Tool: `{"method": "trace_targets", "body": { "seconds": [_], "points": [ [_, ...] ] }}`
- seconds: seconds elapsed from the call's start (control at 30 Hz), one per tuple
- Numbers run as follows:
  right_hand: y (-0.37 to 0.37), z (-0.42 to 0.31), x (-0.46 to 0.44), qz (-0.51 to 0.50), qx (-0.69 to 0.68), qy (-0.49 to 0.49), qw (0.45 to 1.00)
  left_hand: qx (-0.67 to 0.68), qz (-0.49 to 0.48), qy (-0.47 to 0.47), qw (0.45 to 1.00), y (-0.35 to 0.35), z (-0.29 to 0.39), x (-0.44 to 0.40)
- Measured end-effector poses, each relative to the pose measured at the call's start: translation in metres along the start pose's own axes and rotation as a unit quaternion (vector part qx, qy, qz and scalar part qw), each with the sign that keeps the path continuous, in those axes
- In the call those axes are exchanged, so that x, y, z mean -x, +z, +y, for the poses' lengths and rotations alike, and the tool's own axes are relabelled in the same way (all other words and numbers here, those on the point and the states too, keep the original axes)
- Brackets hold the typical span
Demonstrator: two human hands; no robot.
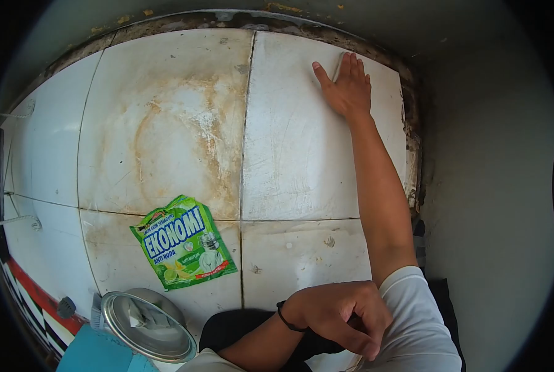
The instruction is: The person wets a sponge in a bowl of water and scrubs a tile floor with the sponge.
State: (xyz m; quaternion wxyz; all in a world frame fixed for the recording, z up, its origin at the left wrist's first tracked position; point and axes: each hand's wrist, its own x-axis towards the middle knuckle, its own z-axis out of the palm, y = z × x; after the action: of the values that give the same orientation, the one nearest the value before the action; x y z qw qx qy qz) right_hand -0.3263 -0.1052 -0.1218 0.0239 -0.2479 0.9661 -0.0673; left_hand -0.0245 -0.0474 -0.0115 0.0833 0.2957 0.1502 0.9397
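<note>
The head camera looks steeply down at nearby tiles (301, 130).

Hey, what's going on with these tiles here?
The person's right hand is stretched out flat over a mostly hidden pale thing on a white tile. The left hand is curled by the right sleeve, nothing visible in it. A green Ekonomi packet lies near a metal bowl.
</note>
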Motion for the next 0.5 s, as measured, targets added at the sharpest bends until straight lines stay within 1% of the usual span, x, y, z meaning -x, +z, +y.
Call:
{"method": "trace_targets", "body": {
  "seconds": [0.07,0.13,0.2,0.3,0.37,0.43,0.47,0.5],
  "points": [
    [0.0,0.004,0.043,0.003,-0.002,0.004,1.0,-0.002,0.002,-0.003,1.0,0.002,-0.004,0.0],
    [0.002,-0.002,0.1,0.013,-0.01,-0.037,0.999,-0.018,-0.013,-0.023,0.999,-0.002,-0.003,0.001],
    [-0.001,-0.021,0.158,0.001,-0.026,-0.071,0.997,-0.003,-0.031,-0.02,0.999,-0.001,-0.003,0.001],
    [-0.002,-0.058,0.206,-0.022,-0.067,-0.148,0.987,0.007,-0.049,-0.013,0.999,-0.002,-0.001,0.0],
    [0.003,-0.073,0.198,-0.023,-0.101,-0.21,0.972,-0.001,-0.046,-0.013,0.999,-0.003,0.001,0.0],
    [0.005,-0.075,0.162,-0.016,-0.077,-0.227,0.971,-0.021,-0.027,-0.016,0.999,-0.006,0.004,0.003],
    [0.005,-0.075,0.14,-0.013,-0.064,-0.239,0.969,-0.051,-0.038,-0.035,0.997,-0.012,0.007,0.005],
    [0.012,-0.068,0.118,0.025,-0.057,-0.221,0.973,-0.074,-0.025,-0.048,0.996,-0.013,0.01,0.004]
  ]
}}
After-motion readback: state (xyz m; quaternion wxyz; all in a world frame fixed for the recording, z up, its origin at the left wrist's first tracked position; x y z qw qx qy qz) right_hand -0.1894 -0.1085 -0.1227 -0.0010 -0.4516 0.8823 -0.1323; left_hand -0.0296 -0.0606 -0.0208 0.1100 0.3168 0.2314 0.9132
